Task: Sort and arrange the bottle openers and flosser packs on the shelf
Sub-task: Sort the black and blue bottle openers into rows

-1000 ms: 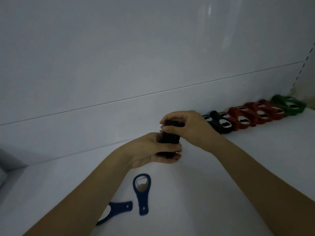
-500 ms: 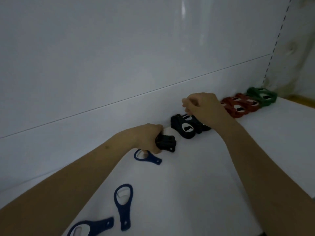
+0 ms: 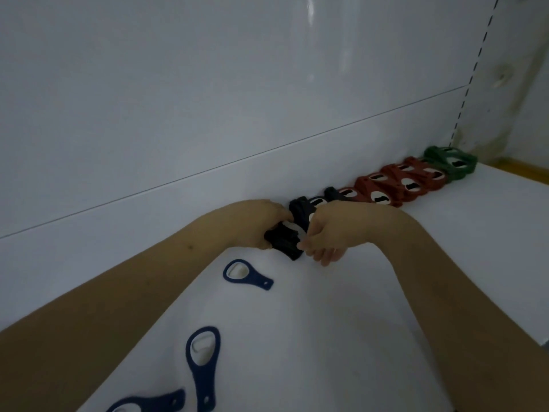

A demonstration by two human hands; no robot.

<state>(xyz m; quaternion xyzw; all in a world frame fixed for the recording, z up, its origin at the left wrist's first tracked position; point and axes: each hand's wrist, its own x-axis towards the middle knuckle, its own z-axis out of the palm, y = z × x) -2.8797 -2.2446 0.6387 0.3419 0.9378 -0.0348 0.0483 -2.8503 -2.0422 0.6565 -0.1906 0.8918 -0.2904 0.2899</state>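
The right hand (image 3: 329, 230) has come back to join the left hand (image 3: 255, 224), both sets of fingers pinching the stack of black bottle openers (image 3: 285, 242) on the shelf (image 3: 356, 292), seemingly to butt it against the colour-sorted row (image 3: 386, 185).

A smooth white back panel (image 3: 208, 84) with a thin horizontal seam rose behind a flat white shelf board (image 3: 341, 322). A slotted white upright strip (image 3: 472, 72) stood at right, under dim, bluish light.

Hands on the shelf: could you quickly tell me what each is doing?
Left hand: grips the black openers.
Right hand: fingers curled, pinching the same stack.
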